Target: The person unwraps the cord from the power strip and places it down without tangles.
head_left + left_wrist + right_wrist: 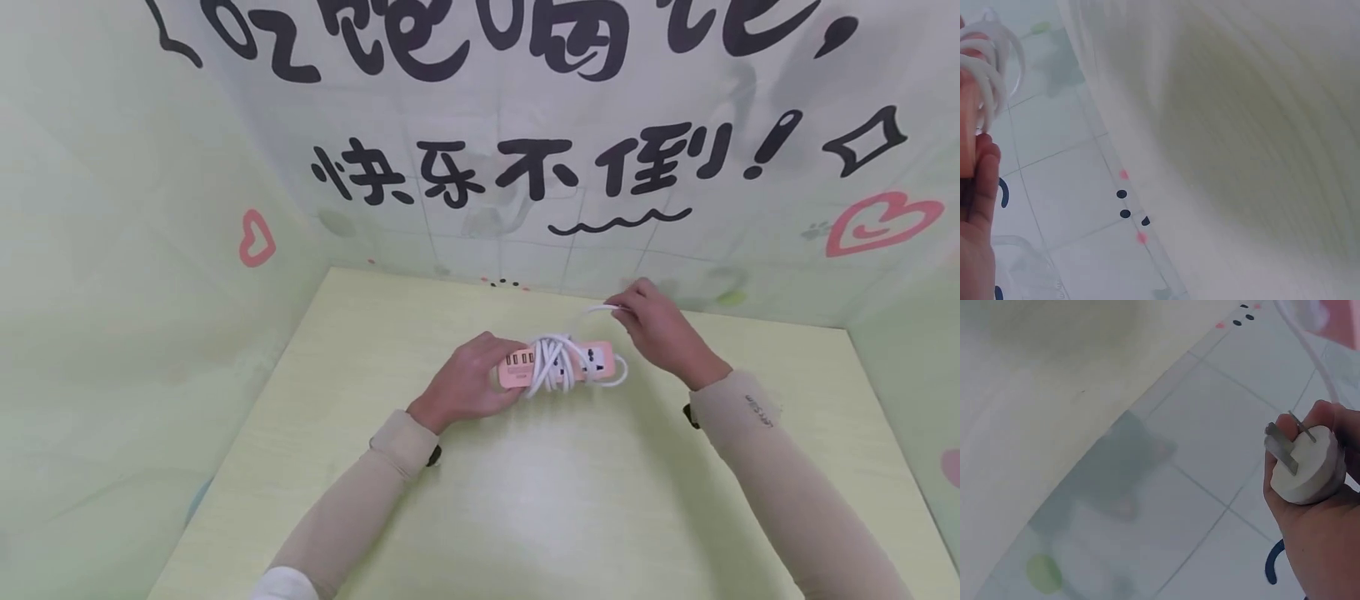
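Large dark Chinese characters cross the pale printed wall sheet (480, 242) at 12 o'clock; I can read the lower line, "快乐不倒!", above a wavy stroke, while the upper line is cut off. Small print on the oblong pink plastic power strip (517, 371), beside its row of four USB ports, is too fine for me to read, as is the dark lettering on the beige right sleeve (787, 475).

The strip is over the back part of the pale yellow-green, wood-grained tabletop (510, 492), with the back edge near at 12 o'clock. Tabletop stretches broadly toward 6 o'clock, between the forearms; the side edges at 9 and 3 lie farther off.

The left hand (476, 379) grips the strip's 9 o'clock end. White round cable (551, 362) wraps its middle. Toward 2 o'clock, the right hand (660, 329) holds the round white plug (1310, 465), fingers curled about it, metal prongs exposed.
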The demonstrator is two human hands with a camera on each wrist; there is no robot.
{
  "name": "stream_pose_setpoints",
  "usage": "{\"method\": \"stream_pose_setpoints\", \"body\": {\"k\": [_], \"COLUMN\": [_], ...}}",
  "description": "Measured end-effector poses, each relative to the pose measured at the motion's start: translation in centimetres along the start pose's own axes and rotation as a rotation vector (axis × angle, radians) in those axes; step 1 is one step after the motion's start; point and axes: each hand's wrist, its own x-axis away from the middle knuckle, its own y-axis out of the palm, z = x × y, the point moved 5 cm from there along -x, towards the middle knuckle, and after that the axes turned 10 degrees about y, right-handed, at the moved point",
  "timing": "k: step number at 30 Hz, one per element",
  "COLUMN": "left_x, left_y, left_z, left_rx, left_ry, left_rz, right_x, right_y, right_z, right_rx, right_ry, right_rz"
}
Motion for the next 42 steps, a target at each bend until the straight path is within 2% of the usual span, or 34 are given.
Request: {"method": "stream_pose_setpoints", "body": {"k": [3, 6, 9, 13, 18, 21, 26, 30, 32, 35, 38, 42], "left_x": [0.2, 0.2, 0.3, 0.3, 0.1, 0.0, -0.2, -0.3, -0.2, -0.1, -0.1, 0.1], "left_y": [-0.3, -0.7, -1.2, -1.6, -1.3, -1.1, -0.4, -0.1, 0.0, 0.2, 0.2, -0.2], "left_z": [0.0, -0.2, -0.7, -1.4, -1.9, -1.8, -1.3, -0.8, -0.5, 0.1, 0.6, 0.6], "left_rx": [0.035, 0.066, 0.079, 0.067, 0.06, 0.076, 0.12, 0.15, 0.165, 0.182, 0.199, 0.222], "left_ry": [0.02, 0.02, 0.015, 0.0, -0.032, -0.036, -0.025, -0.006, -0.001, 0.007, 0.014, 0.033], "left_rz": [0.034, 0.081, 0.134, 0.176, 0.168, 0.156, 0.122, 0.096, 0.086, 0.077, 0.073, 0.108], "right_x": [0.8, 2.0, 3.6, 6.1, 8.6, 9.1, 8.8, 7.0, 5.6, 3.4, 1.7, 0.6], "right_y": [0.0, 0.5, 1.5, 2.5, 2.5, 1.4, -2.2, -5.2, -6.4, -7.6, -8.0, -7.5], "right_z": [1.7, 3.2, 3.9, 3.3, 0.6, -1.6, -5.1, -6.9, -7.2, -6.4, -4.0, 0.6], "right_rx": [-0.017, -0.033, -0.017, -0.003, -0.024, -0.037, -0.079, -0.058, -0.041, -0.051, -0.058, -0.044], "right_ry": [0.058, 0.124, 0.138, 0.072, -0.049, -0.171, -0.391, -0.449, -0.419, -0.312, -0.155, 0.058], "right_rz": [-0.008, -0.061, -0.134, -0.206, -0.255, -0.201, 0.004, 0.166, 0.24, 0.328, 0.377, 0.357]}}
